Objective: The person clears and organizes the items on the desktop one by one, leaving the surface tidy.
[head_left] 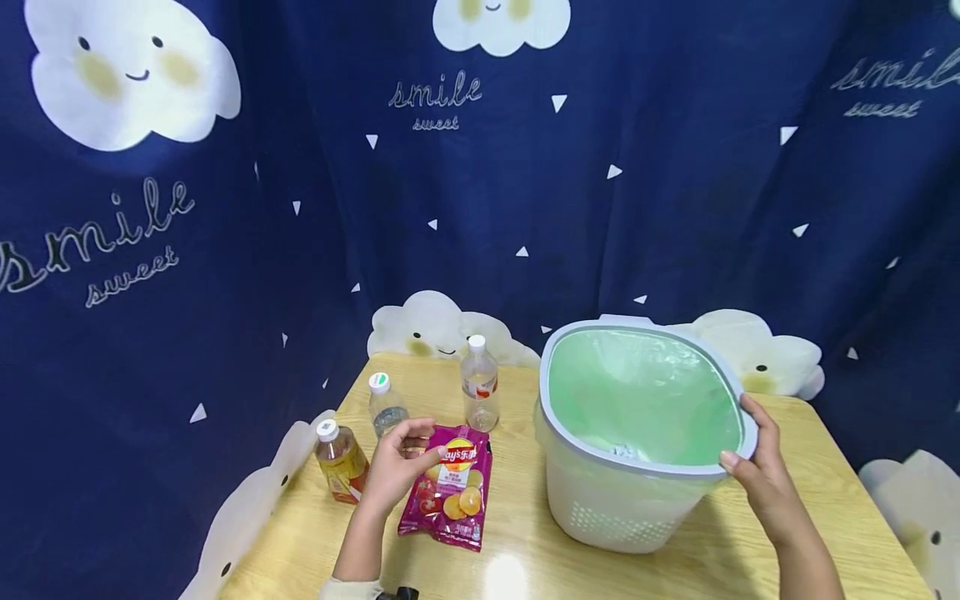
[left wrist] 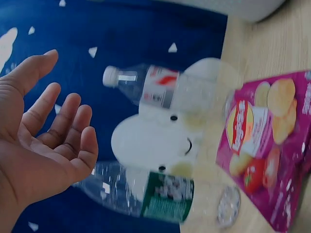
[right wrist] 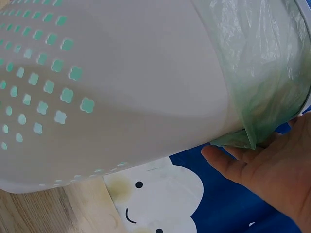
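Observation:
My left hand (head_left: 397, 467), fingers loosely bent and holding nothing, is over a purple Lay's potato chip bag (head_left: 467, 523) in the head view. The left wrist view has the palm (left wrist: 39, 160) overlapping a clear bottle with a green label (left wrist: 167, 196), while the chip bag (left wrist: 260, 126) lies farther right on the table. My right hand (head_left: 761, 475) grips the right side of the rim of a white trash bin (head_left: 611, 500). A translucent green bag (head_left: 637, 387) lines the bin. In the right wrist view, its loose edge (right wrist: 257, 116) hangs over the outside beside my fingers.
A clear bottle (head_left: 480, 387) stands behind the chip bag, another clear bottle (head_left: 386, 406) left of it. Nearer on the left is a bottle with yellowish liquid (head_left: 343, 462). A dark blue curtain (head_left: 480, 208) surrounds the back and left of the wooden table (head_left: 570, 575).

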Available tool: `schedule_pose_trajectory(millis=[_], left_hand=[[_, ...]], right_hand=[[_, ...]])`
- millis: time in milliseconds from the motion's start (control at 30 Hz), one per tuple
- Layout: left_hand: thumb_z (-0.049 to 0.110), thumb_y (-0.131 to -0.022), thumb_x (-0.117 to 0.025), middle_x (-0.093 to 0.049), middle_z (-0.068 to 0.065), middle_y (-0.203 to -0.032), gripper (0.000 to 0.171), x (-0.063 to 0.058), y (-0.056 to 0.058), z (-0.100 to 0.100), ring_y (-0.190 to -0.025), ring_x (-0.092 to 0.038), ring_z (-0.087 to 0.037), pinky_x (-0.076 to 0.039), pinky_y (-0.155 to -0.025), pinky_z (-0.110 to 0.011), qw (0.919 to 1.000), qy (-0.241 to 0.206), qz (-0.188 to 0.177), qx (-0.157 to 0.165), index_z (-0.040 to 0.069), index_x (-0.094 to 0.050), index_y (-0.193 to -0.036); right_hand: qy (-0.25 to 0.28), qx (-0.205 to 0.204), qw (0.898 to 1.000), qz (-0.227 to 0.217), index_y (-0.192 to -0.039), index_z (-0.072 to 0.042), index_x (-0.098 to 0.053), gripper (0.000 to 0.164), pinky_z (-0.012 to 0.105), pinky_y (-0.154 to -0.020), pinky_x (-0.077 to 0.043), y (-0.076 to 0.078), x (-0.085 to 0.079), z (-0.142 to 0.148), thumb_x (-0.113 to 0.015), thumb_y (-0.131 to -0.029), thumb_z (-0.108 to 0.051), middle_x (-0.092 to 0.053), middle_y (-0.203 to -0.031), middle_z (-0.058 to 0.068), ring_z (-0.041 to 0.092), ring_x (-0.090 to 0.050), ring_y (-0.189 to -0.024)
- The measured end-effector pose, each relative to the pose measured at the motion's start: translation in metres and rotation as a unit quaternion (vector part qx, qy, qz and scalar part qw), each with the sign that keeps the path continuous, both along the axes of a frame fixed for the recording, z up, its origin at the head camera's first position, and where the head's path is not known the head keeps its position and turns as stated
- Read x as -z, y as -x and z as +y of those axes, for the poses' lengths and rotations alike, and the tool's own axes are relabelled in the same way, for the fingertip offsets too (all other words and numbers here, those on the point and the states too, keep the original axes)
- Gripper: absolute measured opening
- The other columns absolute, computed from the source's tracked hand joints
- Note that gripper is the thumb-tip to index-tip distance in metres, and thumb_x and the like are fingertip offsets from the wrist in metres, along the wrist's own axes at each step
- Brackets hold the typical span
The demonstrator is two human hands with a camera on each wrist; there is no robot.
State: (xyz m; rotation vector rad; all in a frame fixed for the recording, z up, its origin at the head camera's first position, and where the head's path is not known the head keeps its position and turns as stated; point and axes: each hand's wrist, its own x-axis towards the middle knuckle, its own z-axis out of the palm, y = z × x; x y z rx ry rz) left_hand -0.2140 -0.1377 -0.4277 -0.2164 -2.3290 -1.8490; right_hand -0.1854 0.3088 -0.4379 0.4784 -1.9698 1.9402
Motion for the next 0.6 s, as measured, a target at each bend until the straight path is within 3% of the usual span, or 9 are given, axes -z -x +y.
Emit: schedule_pose_trajectory(millis=[267, 467, 600], left_hand=[[0.001, -0.077, -0.074, -0.059, -0.011, -0.105, 0.042, 0.036, -0.002, -0.033, -0.098, -0.052, -0.026, -0.042, -0.077, -0.028, 0.9930, -0.053, -0.012, -0.105, 0.001, -0.059, -0.117], [0.003, -0.076, -0.076, -0.059, -0.011, -0.108, 0.045, 0.044, -0.007, -0.045, -0.093, -0.051, -0.015, -0.040, -0.076, -0.026, 0.9807, -0.057, 0.001, -0.187, 0.002, -0.059, -0.118], [0.005, -0.076, -0.077, -0.060, -0.011, -0.107, 0.042, 0.048, -0.010, -0.049, -0.091, -0.052, -0.015, -0.043, -0.076, -0.025, 0.9736, -0.049, 0.015, -0.223, 0.004, -0.061, -0.115]], right_hand=[[-0.018, 0.003, 1.000, -0.005, -0.148, -0.017, -0.012, 0.071, 0.012, -0.085, -0.034, 0.002, -0.001, 0.000, -0.041, -0.086, 0.001, -0.015, -0.142, 0.011, 0.013, -0.034, -0.116], [-0.019, 0.004, 1.000, -0.012, -0.148, -0.018, -0.011, 0.070, 0.012, -0.086, -0.033, 0.003, -0.001, 0.001, -0.041, -0.087, 0.000, -0.014, -0.142, 0.012, 0.013, -0.033, -0.118], [-0.003, 0.006, 1.000, -0.014, -0.148, -0.018, -0.011, 0.070, 0.012, -0.086, -0.032, 0.001, 0.000, 0.001, -0.040, -0.086, 0.001, -0.014, -0.142, 0.011, 0.013, -0.033, -0.117]])
